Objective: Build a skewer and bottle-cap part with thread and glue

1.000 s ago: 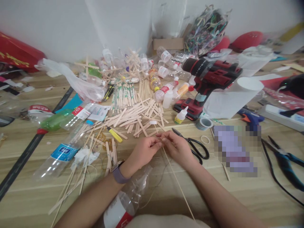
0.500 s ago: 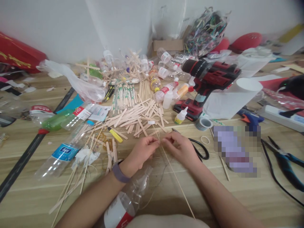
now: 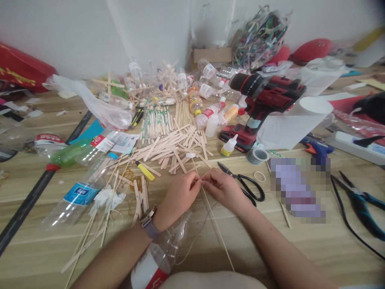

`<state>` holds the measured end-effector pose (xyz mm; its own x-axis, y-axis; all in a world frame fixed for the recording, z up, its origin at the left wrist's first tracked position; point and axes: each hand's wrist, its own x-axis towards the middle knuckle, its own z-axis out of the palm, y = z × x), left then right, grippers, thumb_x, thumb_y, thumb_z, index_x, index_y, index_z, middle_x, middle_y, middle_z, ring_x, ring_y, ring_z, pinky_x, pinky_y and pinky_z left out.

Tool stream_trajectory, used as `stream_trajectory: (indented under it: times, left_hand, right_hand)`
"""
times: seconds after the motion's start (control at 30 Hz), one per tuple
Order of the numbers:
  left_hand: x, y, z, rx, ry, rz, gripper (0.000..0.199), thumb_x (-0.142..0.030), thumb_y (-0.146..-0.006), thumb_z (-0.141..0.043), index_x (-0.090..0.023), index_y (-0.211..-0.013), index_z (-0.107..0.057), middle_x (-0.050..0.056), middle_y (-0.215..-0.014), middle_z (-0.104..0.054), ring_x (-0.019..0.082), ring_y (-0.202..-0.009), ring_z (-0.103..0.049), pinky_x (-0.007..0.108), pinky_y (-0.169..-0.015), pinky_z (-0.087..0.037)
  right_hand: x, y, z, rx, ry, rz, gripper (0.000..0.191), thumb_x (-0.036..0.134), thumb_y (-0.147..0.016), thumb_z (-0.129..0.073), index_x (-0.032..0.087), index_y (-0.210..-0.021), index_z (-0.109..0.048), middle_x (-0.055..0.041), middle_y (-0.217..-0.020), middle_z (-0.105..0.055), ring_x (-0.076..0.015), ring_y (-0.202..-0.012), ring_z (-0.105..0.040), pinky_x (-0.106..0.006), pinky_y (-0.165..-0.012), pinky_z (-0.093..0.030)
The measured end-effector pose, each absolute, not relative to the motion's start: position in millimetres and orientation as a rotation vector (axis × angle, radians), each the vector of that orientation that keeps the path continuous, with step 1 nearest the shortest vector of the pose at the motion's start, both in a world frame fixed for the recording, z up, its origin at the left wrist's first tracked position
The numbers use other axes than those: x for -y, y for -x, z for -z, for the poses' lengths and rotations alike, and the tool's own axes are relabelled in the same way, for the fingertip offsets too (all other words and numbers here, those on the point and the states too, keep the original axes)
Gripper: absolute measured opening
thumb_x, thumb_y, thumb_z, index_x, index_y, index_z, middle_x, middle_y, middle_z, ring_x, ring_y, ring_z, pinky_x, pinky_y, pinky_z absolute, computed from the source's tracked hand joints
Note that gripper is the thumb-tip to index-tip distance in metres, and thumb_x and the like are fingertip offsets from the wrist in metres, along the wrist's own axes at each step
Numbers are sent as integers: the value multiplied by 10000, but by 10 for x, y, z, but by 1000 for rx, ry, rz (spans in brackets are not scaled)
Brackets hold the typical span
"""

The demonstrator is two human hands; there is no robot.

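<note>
the left hand point(image 3: 179, 193) and right hand point(image 3: 224, 189) closed their gap, the watch point(image 3: 148, 216) rolled into fuller view, and the thin stick's point(image 3: 216, 224) near end swung left.

Backed along the far edge of the desk point(image 3: 319, 249) by a plain, pale grey wall point(image 3: 162, 32), marked left of middle by a slanting, lighter streak and growing dim above the far right corner. Surfaced in light wood, with soft wavy grain running from side to side, and crossed toward the left edge by a slanting dark strip point(image 3: 27, 205). Lit in a cool, diffuse, rather muted way.
</note>
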<state>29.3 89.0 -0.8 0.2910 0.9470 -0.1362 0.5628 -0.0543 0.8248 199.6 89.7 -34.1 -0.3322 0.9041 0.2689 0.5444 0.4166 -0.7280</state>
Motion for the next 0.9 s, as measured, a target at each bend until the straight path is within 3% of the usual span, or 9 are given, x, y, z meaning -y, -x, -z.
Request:
stream_trajectory:
  times: [0.2,0.33,0.43,0.6,0.9]
  left_hand:
    - [-935,-262,49,-1395,-1726,-532,158,-236,-856,-529,-201,-704,-549,-20,-618,-549,154,-595,-493,264,-583,-298]
    - [-1016,-229,99,-1351,-1681,-479,177,-274,-873,-526,-183,-740,-598,4,-688,-646,163,-638,-576,245,-577,-375]
    - [-1052,-198,113,-1297,-1707,-442,217,-302,-897,-520,-173,-758,-627,12,-733,-691,165,-670,-616,239,-596,-422]
    - [-1002,-196,73,-1329,-1875,-434,163,-245,-918,-516,-169,-858,-648,28,-778,-703,182,-710,-629,264,-630,-425]
    - [-903,-271,68,-1377,-2128,-433,174,-158,-942,-462,-164,-965,-634,93,-933,-697,238,-889,-632,355,-793,-446]
  right_hand:
    - [-867,-1976,331,2098,1181,-516,141,149,-879,-547,207,-766,-608,-39,-744,-599,-183,-711,-576,-296,-629,-480]
    - [-820,-1950,345,2091,1182,-331,149,167,-883,-532,203,-779,-632,-147,-1059,-646,-246,-865,-591,-401,-741,-507]
    - [-811,-1945,341,2162,1068,-242,163,134,-887,-530,213,-797,-640,-135,-1213,-651,-257,-932,-616,-437,-820,-505]
    - [-838,-1952,345,2112,991,-375,151,116,-881,-532,222,-793,-594,-80,-906,-702,-214,-830,-637,-353,-728,-525]
    - [-846,-1931,358,1892,1163,-566,146,82,-786,-534,218,-736,-543,-4,-705,-637,-157,-657,-611,-259,-600,-481]
